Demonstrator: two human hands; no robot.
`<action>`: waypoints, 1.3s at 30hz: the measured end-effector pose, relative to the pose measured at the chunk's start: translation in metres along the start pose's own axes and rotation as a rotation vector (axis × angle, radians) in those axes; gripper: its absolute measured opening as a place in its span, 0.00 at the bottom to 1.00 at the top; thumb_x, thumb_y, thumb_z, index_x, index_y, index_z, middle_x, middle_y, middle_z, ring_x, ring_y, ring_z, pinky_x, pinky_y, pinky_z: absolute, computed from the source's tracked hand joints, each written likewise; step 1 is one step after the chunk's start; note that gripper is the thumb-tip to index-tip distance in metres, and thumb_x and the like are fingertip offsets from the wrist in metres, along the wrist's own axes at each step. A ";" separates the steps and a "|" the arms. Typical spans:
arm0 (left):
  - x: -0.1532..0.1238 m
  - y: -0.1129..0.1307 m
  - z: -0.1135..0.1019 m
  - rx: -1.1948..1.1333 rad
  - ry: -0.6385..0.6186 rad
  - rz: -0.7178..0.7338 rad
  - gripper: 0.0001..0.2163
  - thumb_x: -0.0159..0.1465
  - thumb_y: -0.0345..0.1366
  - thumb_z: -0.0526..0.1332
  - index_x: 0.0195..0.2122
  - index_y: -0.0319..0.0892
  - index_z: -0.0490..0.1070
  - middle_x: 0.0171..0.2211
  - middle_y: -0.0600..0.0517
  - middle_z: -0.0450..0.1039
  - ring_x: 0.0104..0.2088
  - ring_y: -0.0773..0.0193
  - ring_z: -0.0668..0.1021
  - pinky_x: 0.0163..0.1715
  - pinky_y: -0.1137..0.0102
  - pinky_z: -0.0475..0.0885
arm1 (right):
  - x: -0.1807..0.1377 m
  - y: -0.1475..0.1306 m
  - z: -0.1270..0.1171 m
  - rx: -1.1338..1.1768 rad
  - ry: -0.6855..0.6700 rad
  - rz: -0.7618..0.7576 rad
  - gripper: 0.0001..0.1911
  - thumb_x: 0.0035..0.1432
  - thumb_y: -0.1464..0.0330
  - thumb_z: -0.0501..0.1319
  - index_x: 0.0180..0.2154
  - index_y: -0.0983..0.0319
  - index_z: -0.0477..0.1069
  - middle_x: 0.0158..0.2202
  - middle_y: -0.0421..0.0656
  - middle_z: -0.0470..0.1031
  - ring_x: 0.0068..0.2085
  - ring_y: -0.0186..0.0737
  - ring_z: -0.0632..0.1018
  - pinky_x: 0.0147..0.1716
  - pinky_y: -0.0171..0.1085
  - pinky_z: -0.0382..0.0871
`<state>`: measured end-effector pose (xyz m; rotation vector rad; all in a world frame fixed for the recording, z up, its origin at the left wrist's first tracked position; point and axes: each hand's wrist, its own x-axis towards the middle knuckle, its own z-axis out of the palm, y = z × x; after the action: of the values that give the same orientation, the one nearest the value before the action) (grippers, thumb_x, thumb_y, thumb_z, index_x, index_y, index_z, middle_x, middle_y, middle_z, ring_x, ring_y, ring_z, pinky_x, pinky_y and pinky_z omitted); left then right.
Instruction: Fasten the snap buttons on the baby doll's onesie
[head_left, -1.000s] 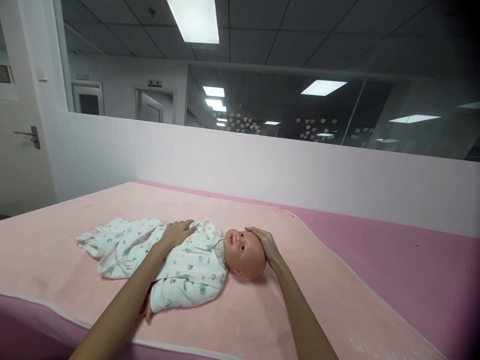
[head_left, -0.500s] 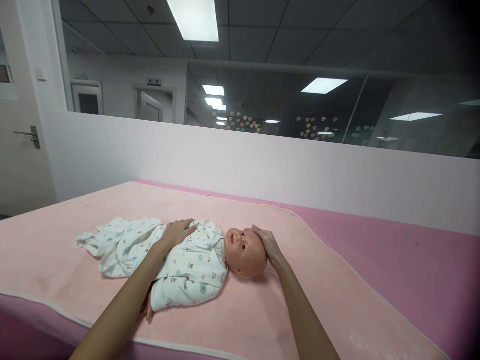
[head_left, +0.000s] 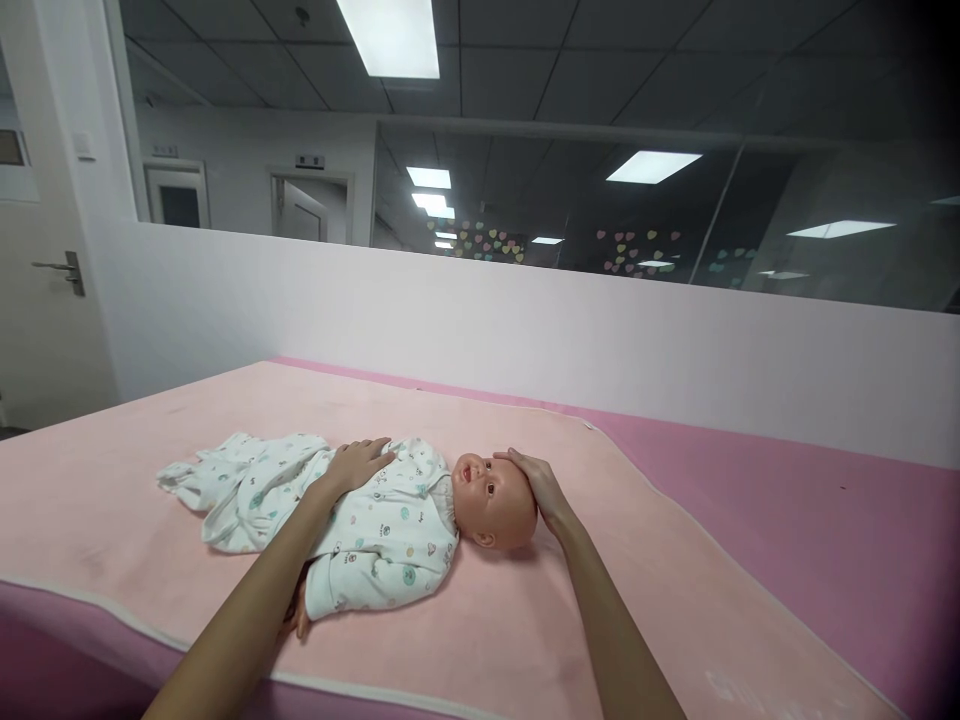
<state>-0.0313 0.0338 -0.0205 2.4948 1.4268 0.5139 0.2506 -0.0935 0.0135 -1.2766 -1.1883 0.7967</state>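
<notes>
A baby doll [head_left: 495, 505] lies on its back, its bald head to the right and its legs to the left. It wears a white printed outfit [head_left: 382, 540] with small green and brown figures. My left hand [head_left: 356, 467] rests flat and open on the doll's belly, fingers stretched toward the far side. Against the crown of the doll's head lies my right hand [head_left: 538, 485], its fingers extended along the curve and open. One of the doll's hands [head_left: 300, 615] shows beside my left forearm; the other arm is hidden.
Under the doll spreads a peach mat [head_left: 510, 640] with a pale edging, laid over a pink surface [head_left: 787, 480]. A white low wall [head_left: 525, 320] with a window above it runs along the back. At the far left stands a door [head_left: 45, 300] with a metal handle.
The whole view has shifted very slightly. Both hands keep their places on the doll, and the doll lies as before.
</notes>
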 end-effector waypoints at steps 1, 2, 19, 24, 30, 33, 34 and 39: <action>0.001 0.000 0.001 -0.007 -0.002 -0.004 0.28 0.58 0.54 0.40 0.56 0.46 0.55 0.54 0.46 0.61 0.53 0.49 0.64 0.51 0.54 0.54 | 0.000 0.000 0.000 -0.004 0.006 0.000 0.25 0.45 0.53 0.60 0.36 0.67 0.74 0.37 0.47 0.76 0.41 0.43 0.74 0.43 0.37 0.64; 0.001 -0.001 0.001 -0.019 -0.004 -0.013 0.29 0.58 0.54 0.40 0.56 0.45 0.55 0.54 0.45 0.61 0.53 0.49 0.64 0.51 0.53 0.54 | 0.000 0.000 0.000 -0.009 -0.005 0.005 0.25 0.45 0.52 0.59 0.36 0.67 0.74 0.37 0.47 0.76 0.41 0.43 0.74 0.42 0.37 0.65; -0.034 0.053 -0.024 -0.551 -0.112 0.383 0.18 0.46 0.47 0.64 0.35 0.42 0.74 0.37 0.50 0.73 0.39 0.61 0.71 0.36 0.73 0.64 | -0.023 -0.019 0.027 -0.645 0.756 -1.043 0.09 0.54 0.70 0.52 0.31 0.64 0.70 0.29 0.45 0.74 0.33 0.37 0.73 0.35 0.37 0.65; -0.025 0.047 -0.013 -0.739 -0.024 0.296 0.17 0.54 0.48 0.57 0.30 0.37 0.73 0.25 0.52 0.71 0.28 0.67 0.69 0.26 0.74 0.60 | -0.052 0.000 0.093 -1.003 0.142 -1.407 0.08 0.54 0.73 0.50 0.25 0.62 0.65 0.19 0.39 0.65 0.24 0.33 0.66 0.27 0.35 0.58; -0.022 0.040 -0.012 -1.024 0.013 0.187 0.20 0.51 0.49 0.59 0.31 0.34 0.73 0.24 0.51 0.71 0.27 0.66 0.70 0.27 0.73 0.62 | -0.050 0.003 0.135 -1.210 -0.121 -0.869 0.11 0.55 0.76 0.47 0.32 0.62 0.66 0.31 0.42 0.70 0.28 0.32 0.70 0.25 0.32 0.58; -0.023 0.039 -0.012 -1.109 -0.047 0.186 0.20 0.51 0.49 0.60 0.32 0.34 0.74 0.26 0.49 0.72 0.28 0.65 0.71 0.29 0.73 0.63 | -0.036 -0.010 0.137 -1.263 -0.093 -0.568 0.19 0.52 0.81 0.46 0.43 0.63 0.66 0.43 0.47 0.69 0.35 0.35 0.73 0.30 0.32 0.63; -0.024 0.039 -0.012 -1.127 -0.058 0.185 0.20 0.52 0.48 0.60 0.33 0.34 0.74 0.26 0.49 0.72 0.28 0.65 0.71 0.30 0.73 0.64 | -0.031 -0.014 0.138 -1.300 -0.107 -0.492 0.20 0.51 0.82 0.46 0.43 0.64 0.66 0.43 0.49 0.70 0.36 0.38 0.74 0.31 0.33 0.64; -0.022 0.037 -0.011 -1.153 -0.045 0.186 0.18 0.53 0.47 0.60 0.33 0.34 0.75 0.28 0.48 0.74 0.30 0.64 0.72 0.32 0.72 0.64 | -0.012 -0.021 0.152 -1.372 -0.143 -0.322 0.18 0.52 0.83 0.45 0.38 0.68 0.70 0.37 0.54 0.73 0.36 0.45 0.76 0.31 0.37 0.67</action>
<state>-0.0169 -0.0035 -0.0017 1.6442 0.5521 0.9518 0.0997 -0.0653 0.0147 -1.9948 -2.1092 -0.3248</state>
